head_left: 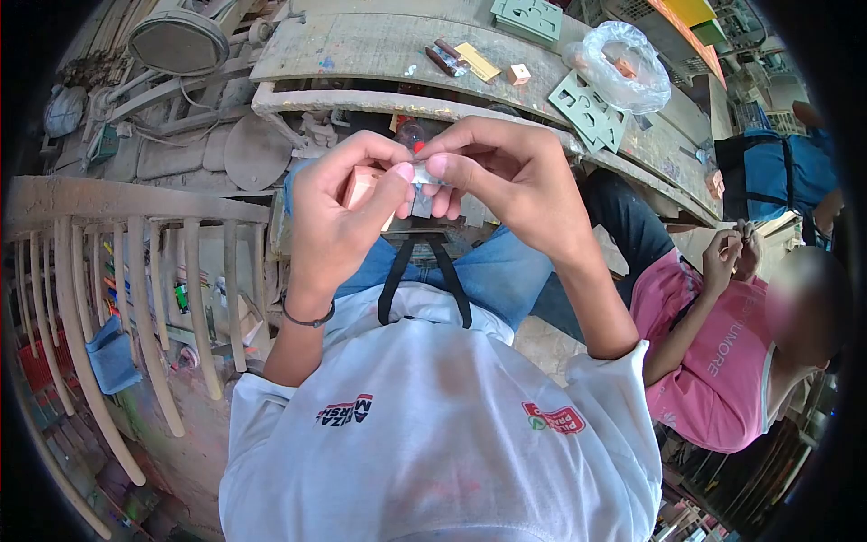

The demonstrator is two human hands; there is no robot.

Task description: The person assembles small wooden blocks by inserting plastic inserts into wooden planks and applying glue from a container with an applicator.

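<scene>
Both hands meet in front of me, just short of the bench edge. The fingers of my left hand (343, 212) curl around a small light wooden block (362, 187). Its thumb and forefinger also pinch one end of a small, shiny whitish piece (424, 172). At the other end of that piece, my right hand (515, 181) grips with thumb and forefinger. What exactly the piece is, I cannot make out. Behind the fingertips shows a clear rounded object with a red spot (414, 140), partly hidden by the hands.
The worn wooden bench (361, 54) holds green cut-out templates (589, 110), a clear plastic bag (623, 68), another small block (518, 74) and dark brown pieces (446, 57). A slatted wooden backrest (135, 221) stands left. A person in pink (704, 361) sits close on the right.
</scene>
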